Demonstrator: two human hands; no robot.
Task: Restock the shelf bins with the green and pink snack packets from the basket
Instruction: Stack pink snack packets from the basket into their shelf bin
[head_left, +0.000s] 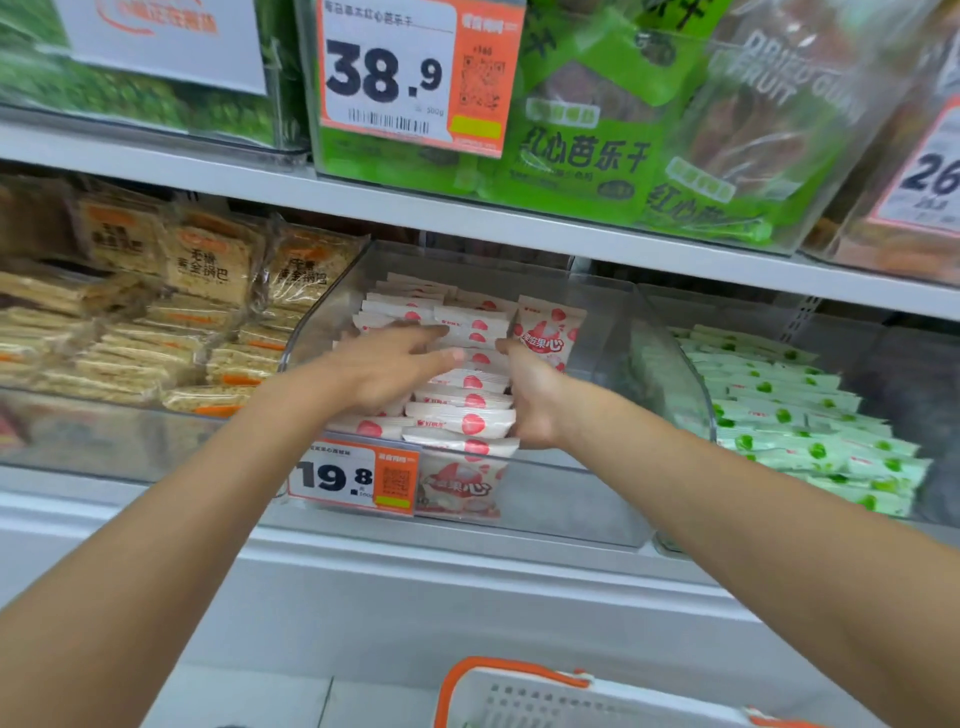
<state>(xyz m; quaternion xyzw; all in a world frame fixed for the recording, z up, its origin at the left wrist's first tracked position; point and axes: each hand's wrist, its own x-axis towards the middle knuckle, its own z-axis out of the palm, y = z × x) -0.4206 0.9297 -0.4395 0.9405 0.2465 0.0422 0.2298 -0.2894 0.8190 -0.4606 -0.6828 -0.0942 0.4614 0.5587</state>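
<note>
A shelf (363, 597) carries a clear bin (597, 493). Inside it, pink packets (467, 402) lie in a row running front to back, between both hands. The left hand (384, 369) presses the row's left side with straight fingers. The right hand (535, 400) flanks the right side; its fingers are hidden, so its hold is unclear.

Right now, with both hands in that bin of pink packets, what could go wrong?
1. The pink packets are piled up to the front rim of the clear bin. Pressed between the left hand and right hand, the front ones might slip over it.
2. One upright packet stands beside the row, just beyond the right hand, and could topple.
3. The price tag hangs on the front wall below the left wrist, so a forearm might knock it.
</note>
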